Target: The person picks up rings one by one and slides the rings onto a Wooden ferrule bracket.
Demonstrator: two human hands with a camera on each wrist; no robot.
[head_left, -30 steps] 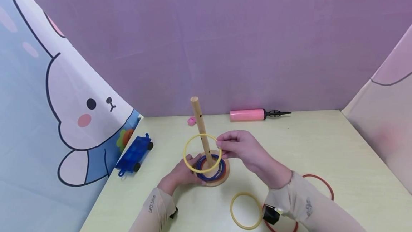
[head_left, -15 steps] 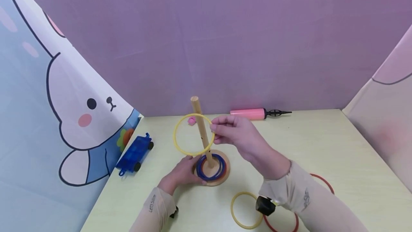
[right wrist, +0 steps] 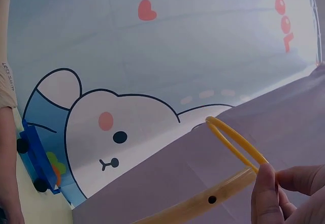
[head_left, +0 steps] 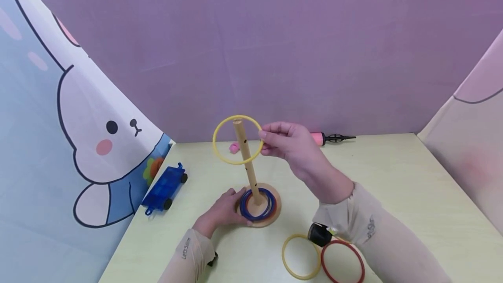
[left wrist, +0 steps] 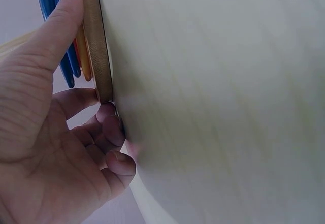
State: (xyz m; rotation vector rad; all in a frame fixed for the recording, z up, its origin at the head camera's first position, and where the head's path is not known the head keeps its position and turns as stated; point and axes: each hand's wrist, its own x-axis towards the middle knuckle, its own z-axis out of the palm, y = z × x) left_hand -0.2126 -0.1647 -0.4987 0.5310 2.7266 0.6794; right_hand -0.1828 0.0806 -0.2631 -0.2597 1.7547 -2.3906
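My right hand (head_left: 288, 145) pinches a yellow ring (head_left: 215, 147) between thumb and fingers, by its right side. In the head view the ring overlaps the upper part of a wooden peg (head_left: 251, 171). Seen from the right wrist, the ring (right wrist: 236, 137) lies just off the peg's tip. The peg stands on a round wooden base (head_left: 277, 206), whose left edge my left hand (head_left: 222, 211) grips. In the left wrist view, the thumb lies over the base and fingertips touch its rim. Around the peg's foot rest blue rings (head_left: 271, 200) and a red ring (head_left: 273, 215).
A second yellow ring (head_left: 284, 259) and a red ring (head_left: 362, 265) lie at the front of the table, partly near my right sleeve. A blue toy wagon (head_left: 165, 189) stands left. At the back are a pink pump (head_left: 317, 139), partly hidden, and a small pink object (head_left: 234, 147).
My right hand has raised the yellow ring from low in front of the peg to the level of the peg's top. The left hand has stayed on the base.
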